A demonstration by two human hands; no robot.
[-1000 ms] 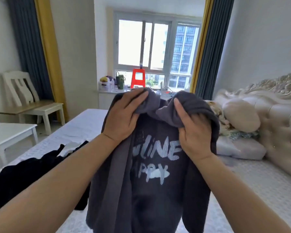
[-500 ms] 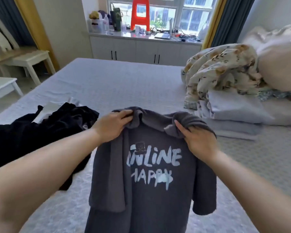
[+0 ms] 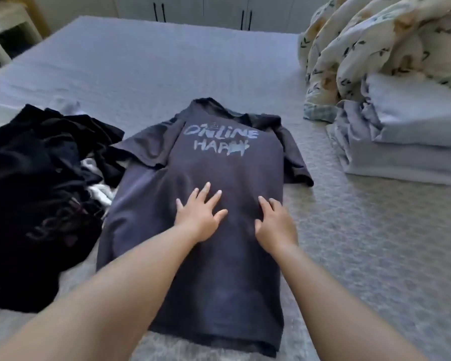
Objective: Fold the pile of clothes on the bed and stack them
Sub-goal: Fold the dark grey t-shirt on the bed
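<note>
Lowered from mid-air, the dark grey printed cotton T-shirt (image 3: 219, 204) is now lying flat on the pale grey bed (image 3: 167, 69), print up. Left hand (image 3: 197, 213) and right hand (image 3: 274, 225) are pressing its middle, fingers spread. Black clothes pile (image 3: 37, 191) is sitting just left.

Bare bed (image 3: 167, 61) beyond; black clothes pile (image 3: 37, 191) left, bedding (image 3: 401, 113) right

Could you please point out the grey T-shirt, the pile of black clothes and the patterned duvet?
grey T-shirt (image 3: 219, 162): head view, chest below the print.
pile of black clothes (image 3: 37, 183): head view, middle.
patterned duvet (image 3: 370, 40): head view, upper folds.
</note>
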